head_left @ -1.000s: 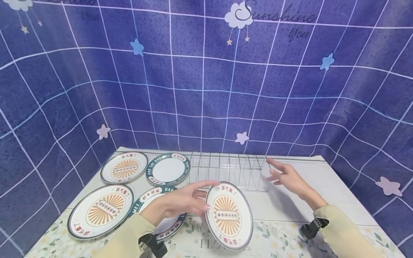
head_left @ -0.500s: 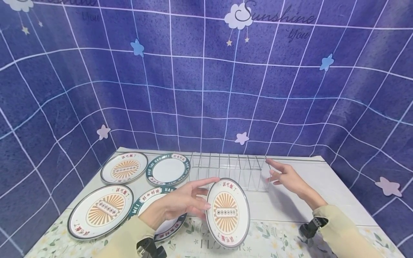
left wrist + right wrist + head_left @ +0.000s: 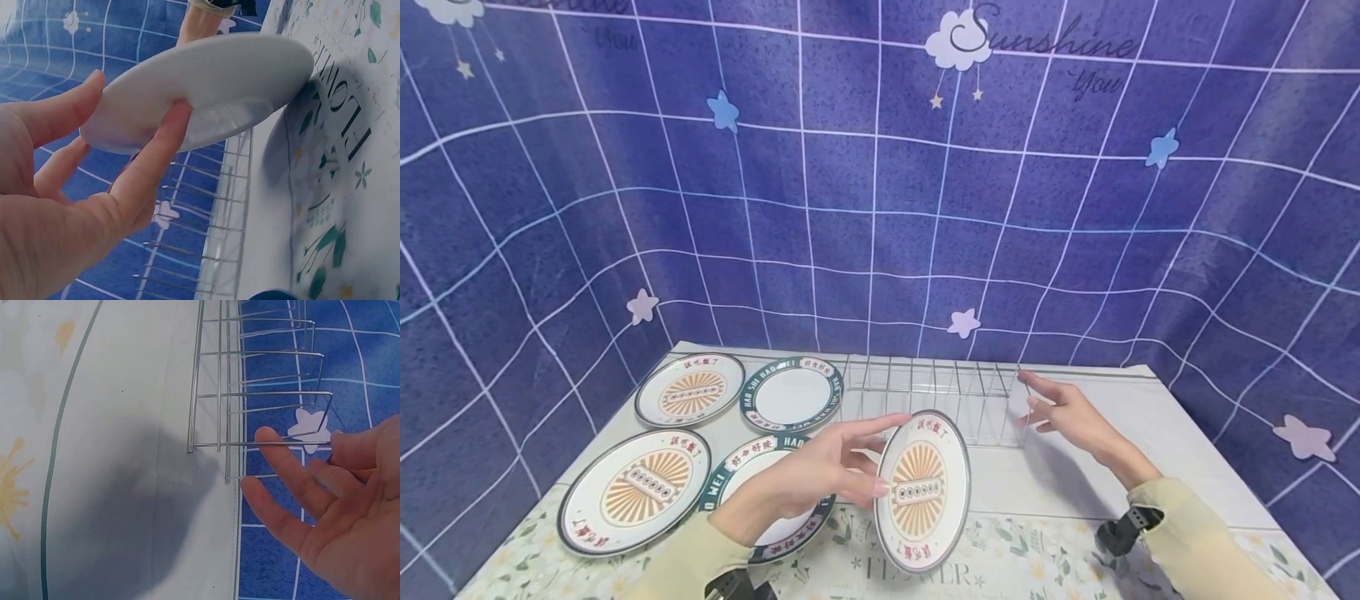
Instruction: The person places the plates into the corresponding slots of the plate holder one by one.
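Observation:
My left hand (image 3: pixel 816 471) holds a white plate (image 3: pixel 922 492) with an orange sunburst centre and dark rim by its left edge. The plate is tilted up above the floral cloth, apart from the rack. In the left wrist view, fingers lie against the white underside of the plate (image 3: pixel 219 87). My right hand (image 3: pixel 1071 417) is at the right end of a wire dish rack (image 3: pixel 932 400). In the right wrist view, thumb and finger pinch the end wire of the rack (image 3: pixel 262 394), while other fingers are spread beside it.
Left of the rack lie two sunburst plates (image 3: pixel 690 389) and two green-rimmed plates (image 3: pixel 792 393), the nearer green one partly hidden by my left hand. A floral cloth (image 3: pixel 1037 558) covers the table's front. A blue grid-patterned curtain (image 3: pixel 910 233) surrounds the back and sides.
The plate in my left hand has shifted slightly left and turned, looking narrower. My right hand has stayed at the rack's end, and the rack has not moved.

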Demonstrator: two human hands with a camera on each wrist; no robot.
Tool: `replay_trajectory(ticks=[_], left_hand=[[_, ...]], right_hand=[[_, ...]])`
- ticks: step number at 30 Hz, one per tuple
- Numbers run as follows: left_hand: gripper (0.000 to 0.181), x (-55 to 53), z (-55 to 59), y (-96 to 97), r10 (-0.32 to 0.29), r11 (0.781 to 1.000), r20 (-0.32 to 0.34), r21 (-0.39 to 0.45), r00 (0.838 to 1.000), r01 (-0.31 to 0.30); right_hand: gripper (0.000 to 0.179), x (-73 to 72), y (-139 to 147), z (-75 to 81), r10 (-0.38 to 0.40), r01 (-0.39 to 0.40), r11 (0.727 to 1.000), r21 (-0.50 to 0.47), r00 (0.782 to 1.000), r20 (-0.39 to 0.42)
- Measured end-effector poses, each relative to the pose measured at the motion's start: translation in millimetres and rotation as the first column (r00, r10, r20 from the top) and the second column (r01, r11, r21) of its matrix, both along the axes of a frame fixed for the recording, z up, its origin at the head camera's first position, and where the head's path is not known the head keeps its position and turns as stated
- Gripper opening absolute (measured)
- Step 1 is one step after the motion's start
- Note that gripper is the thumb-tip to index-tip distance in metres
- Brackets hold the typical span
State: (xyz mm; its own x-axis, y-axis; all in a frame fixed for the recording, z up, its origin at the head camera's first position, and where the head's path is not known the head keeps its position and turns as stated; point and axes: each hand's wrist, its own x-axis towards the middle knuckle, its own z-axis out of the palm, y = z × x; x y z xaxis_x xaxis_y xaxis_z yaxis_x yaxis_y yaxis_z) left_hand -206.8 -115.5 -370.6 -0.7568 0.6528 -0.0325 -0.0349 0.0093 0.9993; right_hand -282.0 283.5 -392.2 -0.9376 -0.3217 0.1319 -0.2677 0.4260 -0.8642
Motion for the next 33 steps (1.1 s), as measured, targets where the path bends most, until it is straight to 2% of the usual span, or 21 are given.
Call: replay_trajectory(ticks=[4,7,12,19,28,33], left_hand=[[0.086,3.0,3.2,-4.7,0.031,0.999,-0.153,-0.033,0.988,-0.036],[0.086,4.6,4.5,-8.4,0.050,0.997,-0.225,-0.040,0.973,-0.061],[0.085,8.5,6.1,-19.0,0.079,0.993,-0.269,-0.060,0.960,-0.099],[0.086,5.0,11.3,-37.3,0.100,0.991,-0.340,-0.054,0.935,-0.126],[0.090,2.5,24.3,-56.4,0.196,0.979,-0.374,0.017,0.907,-0.204],[0.091,1.8,32.9,-67.1,0.257,0.964,-0.402,0.039,0.879,-0.264]], right_hand=[[0.054,-0.4,0.4,-1.0,-0.010,0.010,1.000,0.010,1.000,-0.007],[0.054,-0.2,1.1,-1.3,-0.022,0.022,1.000,0.015,1.000,-0.005],[0.054,-0.2,0.6,-1.3,-0.021,0.021,1.000,0.019,1.000,-0.001],[0.055,-1.6,0.6,-0.5,-0.016,0.015,1.000,0.008,1.000,0.015],[0.056,-2.0,2.0,0.3,-0.011,0.011,1.000,0.002,1.000,0.021],[0.056,-2.2,2.1,-0.5,-0.007,0.007,1.000,-0.004,1.000,0.027]])
